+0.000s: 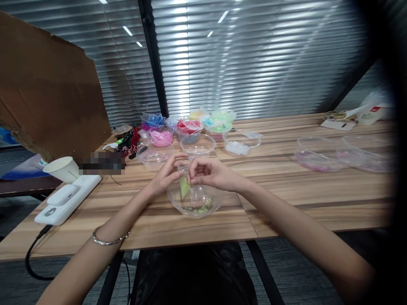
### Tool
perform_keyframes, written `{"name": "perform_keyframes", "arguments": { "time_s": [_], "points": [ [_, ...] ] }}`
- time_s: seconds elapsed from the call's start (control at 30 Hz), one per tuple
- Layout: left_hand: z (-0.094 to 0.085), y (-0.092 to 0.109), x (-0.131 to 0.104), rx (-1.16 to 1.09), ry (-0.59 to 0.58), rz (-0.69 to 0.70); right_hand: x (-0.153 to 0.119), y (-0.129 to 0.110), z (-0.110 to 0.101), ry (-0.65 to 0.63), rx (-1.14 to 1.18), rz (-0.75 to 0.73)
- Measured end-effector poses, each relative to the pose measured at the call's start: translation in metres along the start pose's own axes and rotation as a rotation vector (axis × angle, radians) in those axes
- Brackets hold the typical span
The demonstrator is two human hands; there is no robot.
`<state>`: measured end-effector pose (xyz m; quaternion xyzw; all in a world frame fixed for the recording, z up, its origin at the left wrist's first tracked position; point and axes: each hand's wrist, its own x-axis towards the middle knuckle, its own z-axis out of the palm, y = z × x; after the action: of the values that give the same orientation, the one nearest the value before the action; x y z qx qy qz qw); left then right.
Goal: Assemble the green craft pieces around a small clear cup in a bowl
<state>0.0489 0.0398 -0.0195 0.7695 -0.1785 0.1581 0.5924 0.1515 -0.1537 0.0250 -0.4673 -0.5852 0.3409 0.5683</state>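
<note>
A clear plastic bowl stands near the front edge of the table, with small green pieces on its bottom. Above its left part hangs a small clear bag with light green contents. My left hand has thumb and fingers closed on the top of the bag. Beside it, my right hand is closed in a pinch at the bag's right edge; whether its fingertips grip the bag or a tiny piece is too small to tell.
Clear bowls stand behind my hands, and bowls of coloured bags farther back. More clear bowls are at right. A white power strip, paper cup and cardboard stand at left. A tissue pack is back right.
</note>
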Motion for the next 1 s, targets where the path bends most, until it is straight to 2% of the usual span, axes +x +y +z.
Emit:
{"name": "perform_keyframes", "arguments": {
  "time_s": [0.1,0.17,0.37,0.63,0.8,1.0],
  "points": [
    [-0.001,0.001,0.0,-0.049,-0.004,-0.024,0.003,0.004,-0.002,0.177,0.036,-0.046],
    [-0.001,0.003,0.0,-0.035,-0.032,-0.03,0.004,0.005,-0.003,0.249,0.041,-0.071],
    [0.001,0.015,-0.001,0.021,-0.102,-0.066,0.004,0.004,-0.007,0.328,0.0,-0.081],
    [0.004,0.022,-0.004,0.115,-0.159,-0.075,0.003,0.001,-0.002,0.334,-0.141,-0.04],
    [0.005,0.023,-0.005,0.163,-0.166,-0.091,0.001,-0.001,0.0,0.292,-0.334,-0.073],
    [0.006,0.023,-0.004,0.178,-0.151,-0.077,0.0,-0.004,-0.002,0.229,-0.363,-0.107]
  ]
}}
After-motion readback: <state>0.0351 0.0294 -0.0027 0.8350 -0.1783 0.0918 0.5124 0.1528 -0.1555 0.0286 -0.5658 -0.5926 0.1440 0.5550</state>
